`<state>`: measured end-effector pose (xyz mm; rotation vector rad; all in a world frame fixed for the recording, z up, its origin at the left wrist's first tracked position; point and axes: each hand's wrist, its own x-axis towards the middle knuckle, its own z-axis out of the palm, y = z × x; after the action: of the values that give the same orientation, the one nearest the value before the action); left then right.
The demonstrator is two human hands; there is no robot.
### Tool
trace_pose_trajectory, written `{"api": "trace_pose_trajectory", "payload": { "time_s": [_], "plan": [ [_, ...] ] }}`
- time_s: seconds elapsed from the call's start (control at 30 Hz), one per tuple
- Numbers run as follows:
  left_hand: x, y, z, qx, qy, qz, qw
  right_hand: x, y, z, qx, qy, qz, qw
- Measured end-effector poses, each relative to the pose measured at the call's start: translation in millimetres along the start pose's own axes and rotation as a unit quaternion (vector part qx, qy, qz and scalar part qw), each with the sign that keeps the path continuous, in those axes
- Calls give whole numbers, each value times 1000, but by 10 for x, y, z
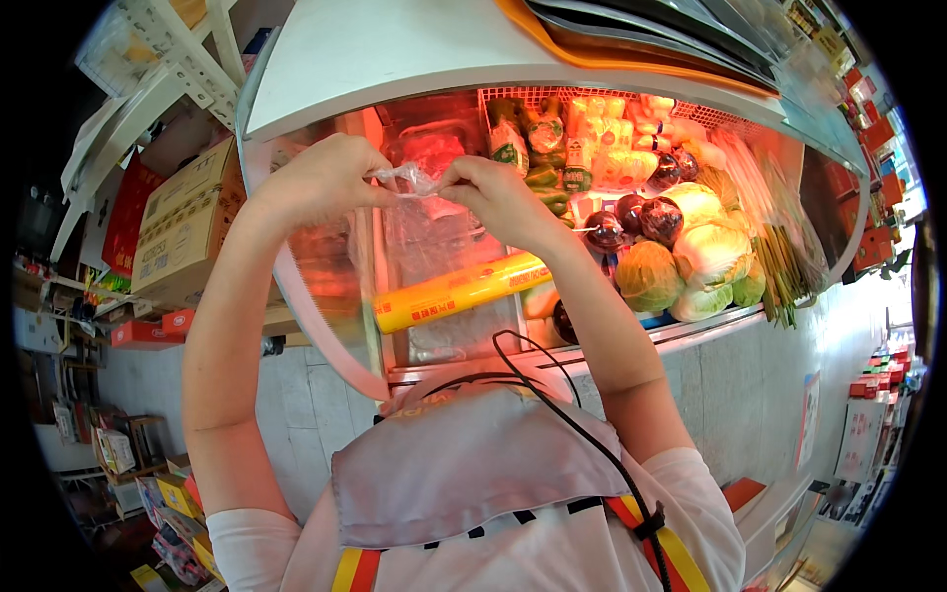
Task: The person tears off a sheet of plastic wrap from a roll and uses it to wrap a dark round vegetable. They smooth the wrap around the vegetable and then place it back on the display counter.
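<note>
My left hand point(329, 181) pinches one end of a bunched piece of clear thin plastic point(410, 177), perhaps the neck of a bag. Thumb and fingers of my right hand point(496, 196) grip its other end, so the plastic stretches between both hands. Behind it, under red light, lies something red, apparently packed in clear plastic point(433, 152); its exact kind is blurred. A yellow printed roll point(459, 292), likely cling film, rests across the display case below my hands. It passes under my right forearm, which hides its right end.
Right of my hands are wrapped green peppers point(544, 133), dark round vegetables point(658, 218), cabbages point(710, 255) and long green stalks point(784, 274). A white ledge point(399, 52) runs along the far side. Cardboard boxes point(185, 222) stand at left. A black cord point(584, 436) loops before my chest.
</note>
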<state>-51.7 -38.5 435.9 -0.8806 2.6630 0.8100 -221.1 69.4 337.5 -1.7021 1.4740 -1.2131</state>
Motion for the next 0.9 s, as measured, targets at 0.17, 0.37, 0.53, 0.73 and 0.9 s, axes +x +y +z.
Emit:
{"api": "trace_pose_trajectory", "payload": {
  "time_s": [0.17, 0.37, 0.53, 0.73, 0.9],
  "plan": [
    [119, -175, 199, -101, 60, 105, 987, 18, 65, -21, 19, -8, 45, 999],
    [242, -417, 534, -388, 98, 34, 916, 16, 28, -32, 32, -23, 81, 996],
    [280, -211, 552, -343, 98, 34, 934, 59, 133, 3, 36, -32, 90, 995],
    [300, -84, 559, -217, 72, -3, 974, -6, 235, 46, 63, -28, 88, 994],
    [289, -119, 669, -223, 86, 6, 971, -239, 732, -24, 182, -46, 137, 973]
  ]
}}
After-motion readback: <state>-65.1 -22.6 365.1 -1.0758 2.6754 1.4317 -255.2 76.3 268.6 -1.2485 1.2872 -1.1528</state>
